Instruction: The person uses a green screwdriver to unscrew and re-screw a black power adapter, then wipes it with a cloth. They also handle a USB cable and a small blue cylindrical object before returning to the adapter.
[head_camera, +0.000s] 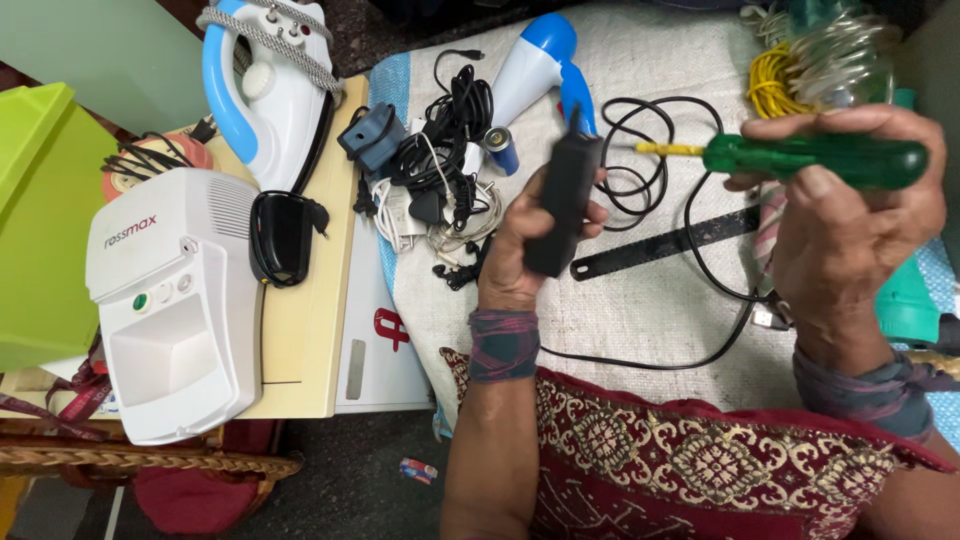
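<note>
My left hand (520, 245) grips a black oblong power adapter (562, 200), held upright over the white woven cloth (640, 300). In my right hand (855, 215) is a screwdriver with a green handle (820, 158). Its yellow shaft (665, 149) points left, with the tip close to the adapter's top end. A black cable (700, 250) loops on the cloth under both hands. A flat black strap (665, 246) lies just right of the adapter.
A white and blue hair dryer (530, 60), a tangle of black and white chargers (440, 170) and a small battery (500, 148) lie behind. On the left stand a white boxy device (175, 300), a blue-white iron (265, 85) and a green box (35, 220). Below lies a red patterned cushion (690, 460); top right is yellow wire (775, 85).
</note>
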